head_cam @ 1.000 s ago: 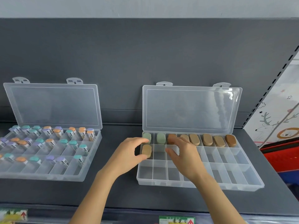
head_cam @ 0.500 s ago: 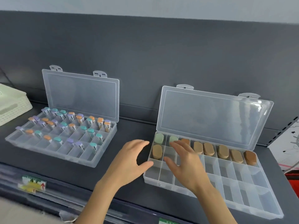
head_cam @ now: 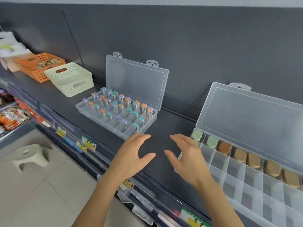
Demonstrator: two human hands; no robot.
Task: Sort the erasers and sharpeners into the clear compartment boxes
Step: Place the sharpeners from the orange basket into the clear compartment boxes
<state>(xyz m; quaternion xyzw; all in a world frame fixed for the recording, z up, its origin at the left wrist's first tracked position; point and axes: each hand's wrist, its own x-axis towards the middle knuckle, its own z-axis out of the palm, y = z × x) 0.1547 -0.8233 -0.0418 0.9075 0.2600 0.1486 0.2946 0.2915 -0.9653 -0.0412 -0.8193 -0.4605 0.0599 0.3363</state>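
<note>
At far left, blurred pale bags (head_cam: 9, 51) lay beside an orange basket (head_cam: 35, 76) and a cream basket (head_cam: 70, 89) on the dark shelf (head_cam: 164, 126). Below them, a pale stool (head_cam: 31, 156) stood on the tiled floor. Next along the shelf sat the left clear box (head_cam: 91, 112), lid propped open against the grey back panel (head_cam: 180, 46), most of its compartments holding small sharpeners (head_cam: 121, 105) with teal, orange and purple tops.

The left hand (head_cam: 131, 156) hovered over the shelf's front edge, between the two boxes; its grip was wide open, fingers spread and lightly curved, holding nothing. The right hand (head_cam: 188, 158) was likewise slack, its grip empty, and it overlapped the near left corner of the right clear box (head_cam: 254, 194); whether it touched the box I cannot tell.

That box, lid also up, held the erasers (head_cam: 253, 160) in its back row: two green at the left, one orange-brown, then tan ones. Yellow price labels (head_cam: 89, 145) lined the shelf's front rail.
</note>
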